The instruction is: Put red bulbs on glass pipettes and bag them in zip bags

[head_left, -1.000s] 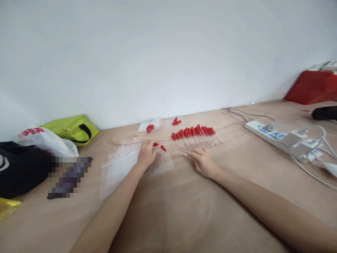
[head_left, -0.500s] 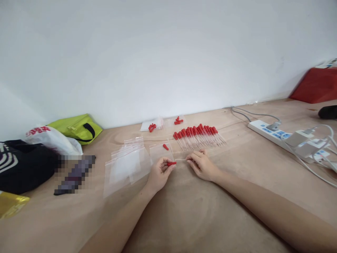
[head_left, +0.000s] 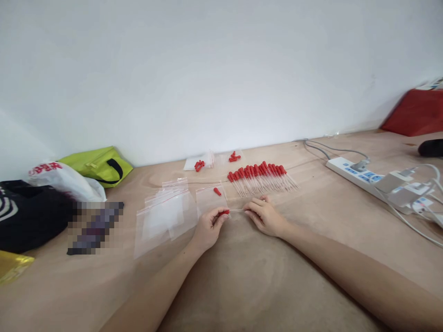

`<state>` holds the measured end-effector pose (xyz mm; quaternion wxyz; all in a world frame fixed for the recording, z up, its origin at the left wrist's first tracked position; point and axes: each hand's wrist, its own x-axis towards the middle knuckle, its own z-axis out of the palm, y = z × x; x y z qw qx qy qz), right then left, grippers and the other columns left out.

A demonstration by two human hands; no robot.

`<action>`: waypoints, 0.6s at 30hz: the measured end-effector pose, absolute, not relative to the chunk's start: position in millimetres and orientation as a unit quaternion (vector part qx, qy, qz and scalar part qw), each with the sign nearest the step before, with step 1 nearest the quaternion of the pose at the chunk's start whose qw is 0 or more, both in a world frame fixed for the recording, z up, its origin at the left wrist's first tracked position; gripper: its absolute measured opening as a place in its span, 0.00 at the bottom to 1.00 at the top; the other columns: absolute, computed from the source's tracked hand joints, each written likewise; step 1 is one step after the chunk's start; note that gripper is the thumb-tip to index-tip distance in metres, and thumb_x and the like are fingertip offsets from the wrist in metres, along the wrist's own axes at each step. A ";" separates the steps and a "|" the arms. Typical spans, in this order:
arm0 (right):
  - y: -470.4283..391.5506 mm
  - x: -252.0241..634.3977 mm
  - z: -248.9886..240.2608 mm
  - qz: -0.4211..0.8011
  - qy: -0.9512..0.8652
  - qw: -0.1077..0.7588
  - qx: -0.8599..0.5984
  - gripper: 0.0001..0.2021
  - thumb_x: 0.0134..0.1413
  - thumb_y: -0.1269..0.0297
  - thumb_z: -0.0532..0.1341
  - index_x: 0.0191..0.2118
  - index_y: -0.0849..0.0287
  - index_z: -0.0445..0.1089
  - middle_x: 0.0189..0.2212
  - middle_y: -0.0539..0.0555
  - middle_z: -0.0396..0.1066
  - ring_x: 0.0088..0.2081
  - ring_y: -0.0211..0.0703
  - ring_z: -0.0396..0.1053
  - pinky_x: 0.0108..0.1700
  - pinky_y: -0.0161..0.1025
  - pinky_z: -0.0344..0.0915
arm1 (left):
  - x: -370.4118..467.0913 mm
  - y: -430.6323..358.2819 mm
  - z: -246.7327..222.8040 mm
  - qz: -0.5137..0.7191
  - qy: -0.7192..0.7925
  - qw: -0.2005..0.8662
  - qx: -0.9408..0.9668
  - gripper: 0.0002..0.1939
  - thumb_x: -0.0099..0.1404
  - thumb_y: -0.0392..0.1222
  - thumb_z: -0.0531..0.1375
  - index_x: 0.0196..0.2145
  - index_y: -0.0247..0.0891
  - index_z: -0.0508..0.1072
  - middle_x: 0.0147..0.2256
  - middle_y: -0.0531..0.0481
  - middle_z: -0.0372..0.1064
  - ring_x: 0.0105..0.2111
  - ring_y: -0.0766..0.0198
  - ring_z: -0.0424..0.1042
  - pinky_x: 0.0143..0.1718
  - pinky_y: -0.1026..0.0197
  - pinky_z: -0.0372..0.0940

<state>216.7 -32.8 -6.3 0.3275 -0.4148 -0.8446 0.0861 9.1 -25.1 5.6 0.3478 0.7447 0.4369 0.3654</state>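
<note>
Between finger and thumb, my left hand (head_left: 210, 225) is closed on a red rubber dropper bulb (head_left: 224, 212). My right hand (head_left: 265, 216) pinches a thin clear glass tube (head_left: 236, 210), whose free end meets the bulb's mouth. How deep the tube sits inside is hidden by my fingers. Just beyond my right hand lies a row of droppers (head_left: 258, 175) with red bulbs and clear tubes. Behind my left hand, a clear zip bag (head_left: 206, 199) has one loose red bulb (head_left: 217, 191) on or in it.
More clear zip bags (head_left: 157, 221) overlap on the left. Red bulbs (head_left: 200, 165) lie in two groups near the wall. A power strip (head_left: 349, 170) with plugs and cables stands right. A green bag (head_left: 100, 166), a white plastic bag (head_left: 69, 182) and a black cloth item (head_left: 38, 221) sit far left.
My left hand's fingers have shifted over the bulb, covering more of it, and the gap between bulb and tube has closed. My right hand stays nearly in place; the view shifts slightly.
</note>
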 end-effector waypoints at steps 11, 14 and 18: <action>-25.5 224.9 -4.3 0.041 -0.862 0.308 -0.399 0.14 0.53 0.74 0.50 0.38 0.54 0.70 0.32 0.51 0.70 0.32 0.36 0.64 0.40 0.41 0.44 | 7.8 -29.2 11.2 0.301 0.402 0.277 0.819 0.11 0.63 0.41 0.49 0.33 0.37 0.71 0.25 0.52 0.67 0.24 0.68 0.67 0.28 0.66 0.63; -27.9 223.9 -1.0 0.013 -0.859 0.301 -0.414 0.17 0.49 0.77 0.50 0.38 0.53 0.70 0.31 0.51 0.69 0.30 0.36 0.63 0.39 0.42 0.43 | 8.8 -29.9 12.5 0.301 0.408 0.257 0.823 0.11 0.62 0.41 0.50 0.32 0.37 0.71 0.25 0.52 0.68 0.25 0.67 0.67 0.28 0.66 0.62; -32.2 220.6 2.3 -0.012 -0.861 0.292 -0.416 0.16 0.46 0.77 0.51 0.37 0.55 0.71 0.30 0.52 0.69 0.29 0.37 0.61 0.37 0.41 0.43 | 9.4 -30.1 11.8 0.318 0.418 0.241 0.816 0.09 0.60 0.42 0.54 0.29 0.37 0.72 0.27 0.51 0.70 0.26 0.66 0.67 0.28 0.65 0.62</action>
